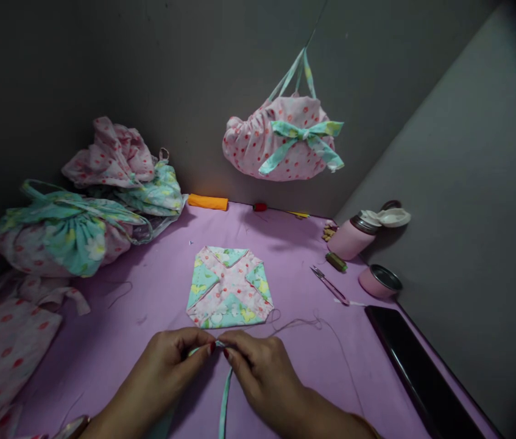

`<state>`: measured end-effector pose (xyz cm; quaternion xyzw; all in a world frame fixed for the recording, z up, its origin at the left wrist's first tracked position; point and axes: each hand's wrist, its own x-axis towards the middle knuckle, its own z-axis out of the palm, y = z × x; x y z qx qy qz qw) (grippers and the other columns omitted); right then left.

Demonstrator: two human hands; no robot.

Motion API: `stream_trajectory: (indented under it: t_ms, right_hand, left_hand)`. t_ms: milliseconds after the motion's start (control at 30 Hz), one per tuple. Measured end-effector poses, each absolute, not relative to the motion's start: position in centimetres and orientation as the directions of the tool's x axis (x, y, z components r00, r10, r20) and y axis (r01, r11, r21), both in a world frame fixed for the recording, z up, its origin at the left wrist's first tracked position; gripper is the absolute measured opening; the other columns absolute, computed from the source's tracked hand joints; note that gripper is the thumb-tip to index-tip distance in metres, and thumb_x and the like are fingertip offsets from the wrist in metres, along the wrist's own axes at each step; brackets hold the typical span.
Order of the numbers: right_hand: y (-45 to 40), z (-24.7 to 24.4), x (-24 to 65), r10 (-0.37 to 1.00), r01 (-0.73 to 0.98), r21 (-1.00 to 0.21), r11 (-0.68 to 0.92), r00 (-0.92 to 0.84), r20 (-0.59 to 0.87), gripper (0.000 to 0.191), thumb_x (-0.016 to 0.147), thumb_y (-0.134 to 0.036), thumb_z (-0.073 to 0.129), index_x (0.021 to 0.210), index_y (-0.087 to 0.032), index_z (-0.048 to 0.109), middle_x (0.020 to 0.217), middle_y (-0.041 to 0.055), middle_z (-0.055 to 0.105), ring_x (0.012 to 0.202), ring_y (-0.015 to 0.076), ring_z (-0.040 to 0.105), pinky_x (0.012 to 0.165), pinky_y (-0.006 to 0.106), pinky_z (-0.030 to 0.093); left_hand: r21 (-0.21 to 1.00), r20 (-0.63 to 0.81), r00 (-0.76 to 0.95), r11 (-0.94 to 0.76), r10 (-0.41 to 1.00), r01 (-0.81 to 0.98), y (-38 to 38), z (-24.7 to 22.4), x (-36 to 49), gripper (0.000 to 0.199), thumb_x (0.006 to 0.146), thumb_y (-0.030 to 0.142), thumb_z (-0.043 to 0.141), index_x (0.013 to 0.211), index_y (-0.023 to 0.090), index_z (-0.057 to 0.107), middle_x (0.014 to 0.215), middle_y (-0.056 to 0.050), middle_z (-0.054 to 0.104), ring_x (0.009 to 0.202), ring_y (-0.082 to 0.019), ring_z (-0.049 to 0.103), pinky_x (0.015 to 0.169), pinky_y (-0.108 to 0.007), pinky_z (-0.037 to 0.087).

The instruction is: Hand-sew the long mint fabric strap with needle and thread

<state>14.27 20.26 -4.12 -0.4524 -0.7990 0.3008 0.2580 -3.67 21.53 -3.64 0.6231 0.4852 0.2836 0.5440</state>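
Both hands meet low in the middle of the head view, fingertips nearly touching. My left hand (180,360) pinches a narrow mint fabric strip (224,402) between thumb and forefinger. On the other side, my right hand (258,366) pinches the same strip close by, and a length of it hangs down between the hands. Just beyond the fingertips lies a square patchwork piece (233,283), pink dotted fabric with mint floral corners. Loose thread (303,321) curls over the purple cloth to the right of the patchwork.
Fabric bags (70,238) are piled at the left, beside pink dotted cloth (6,347). A pink bag (285,140) hangs at the back. At right are small snips (331,285), a green spool (336,262), a pink flask (351,238), its cup (379,281) and a black phone-like slab (417,372).
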Motion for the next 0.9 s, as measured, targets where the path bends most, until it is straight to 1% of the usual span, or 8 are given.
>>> stream_trajectory:
  t_ms: [133, 267, 433, 500, 567, 700, 800, 900]
  right_hand:
    - [20.2, -4.3, 14.3, 0.892, 0.583, -0.717, 0.383, -0.436, 0.121, 0.029, 0.088, -0.02, 0.041, 0.11, -0.027, 0.058, 0.085, -0.0002, 0.068, 0.072, 0.014, 0.063, 0.065, 0.024, 0.045]
    - [20.1, -4.4, 14.1, 0.897, 0.586, -0.719, 0.374, -0.425, 0.121, 0.027, 0.087, -0.019, 0.041, 0.107, -0.025, 0.059, 0.083, 0.0005, 0.068, 0.07, 0.0141, 0.063, 0.062, 0.024, 0.043]
    - [20.0, -4.1, 13.6, 0.917, 0.592, -0.737, 0.328, -0.386, 0.098, 0.022, 0.086, -0.02, 0.041, 0.096, -0.022, 0.06, 0.076, 0.0017, 0.066, 0.062, 0.0139, 0.059, 0.058, 0.024, 0.04]
    - [20.0, -4.0, 13.3, 0.93, 0.565, -0.771, 0.293, -0.355, 0.093, 0.018, 0.085, -0.02, 0.043, 0.091, -0.02, 0.059, 0.069, 0.0009, 0.062, 0.057, 0.0126, 0.055, 0.054, 0.023, 0.037]
    - [20.1, -4.0, 13.0, 0.945, 0.487, -0.844, 0.226, -0.321, 0.068, 0.014, 0.085, -0.021, 0.045, 0.091, -0.019, 0.057, 0.058, -0.0024, 0.054, 0.051, 0.0105, 0.047, 0.05, 0.022, 0.033]
    - [20.4, -4.2, 12.5, 0.935, 0.172, -0.985, 0.024, -0.352, -0.039, 0.021, 0.087, -0.029, 0.045, 0.105, -0.018, 0.051, 0.051, -0.0072, 0.039, 0.046, 0.008, 0.037, 0.046, 0.019, 0.031]
    - [20.7, -4.1, 12.4, 0.912, 0.024, -0.998, -0.063, -0.405, -0.067, 0.03, 0.089, -0.035, 0.043, 0.112, -0.017, 0.047, 0.05, -0.0078, 0.041, 0.044, 0.0064, 0.036, 0.045, 0.018, 0.031]
    - [21.0, -3.6, 12.9, 0.877, 0.015, -0.988, -0.152, -0.458, -0.142, 0.041, 0.084, -0.038, 0.05, 0.119, -0.018, 0.04, 0.055, -0.0068, 0.047, 0.041, 0.0052, 0.036, 0.039, 0.016, 0.029]
  left_hand:
    - [0.91, -0.175, 0.328, 0.025, 0.928, 0.414, 21.3, -3.2, -3.6, 0.022, 0.081, 0.025, 0.048, 0.08, 0.019, 0.07, 0.074, -0.001, 0.072, 0.07, -0.019, 0.063, 0.064, -0.025, 0.046]
    - [0.857, -0.151, 0.299, -0.026, 0.942, 0.515, 21.1, -3.1, -3.5, 0.023, 0.081, 0.025, 0.047, 0.073, 0.018, 0.067, 0.069, -0.002, 0.07, 0.065, -0.019, 0.062, 0.058, -0.025, 0.045]
    - [0.817, -0.121, 0.295, -0.073, 0.948, 0.572, 20.8, -3.1, -3.5, 0.024, 0.081, 0.025, 0.047, 0.068, 0.018, 0.065, 0.061, -0.001, 0.067, 0.059, -0.019, 0.06, 0.053, -0.024, 0.043]
    - [0.814, -0.11, 0.296, -0.085, 0.949, 0.574, 20.7, -3.1, -3.5, 0.025, 0.081, 0.026, 0.047, 0.067, 0.018, 0.065, 0.06, -0.001, 0.066, 0.057, -0.018, 0.059, 0.052, -0.024, 0.042]
    - [0.828, -0.1, 0.312, -0.095, 0.945, 0.553, 20.6, -3.1, -3.5, 0.025, 0.082, 0.026, 0.047, 0.069, 0.018, 0.067, 0.061, -0.001, 0.067, 0.057, -0.018, 0.059, 0.051, -0.023, 0.043]
    - [0.899, -0.036, 0.376, -0.134, 0.926, 0.417, 20.4, -3.0, -3.2, 0.023, 0.083, 0.023, 0.048, 0.082, 0.022, 0.071, 0.071, -0.001, 0.071, 0.064, -0.018, 0.062, 0.058, -0.023, 0.046]
    - [0.938, -0.025, 0.412, -0.121, 0.911, 0.326, 20.5, -2.9, -3.1, 0.026, 0.086, 0.023, 0.047, 0.085, 0.024, 0.073, 0.077, 0.0, 0.073, 0.07, -0.018, 0.065, 0.065, -0.022, 0.048]
    - [0.945, -0.039, 0.401, -0.097, 0.915, 0.314, 20.8, -3.0, -3.3, 0.026, 0.086, 0.024, 0.047, 0.087, 0.024, 0.072, 0.08, 0.0, 0.074, 0.073, -0.018, 0.066, 0.068, -0.023, 0.048]
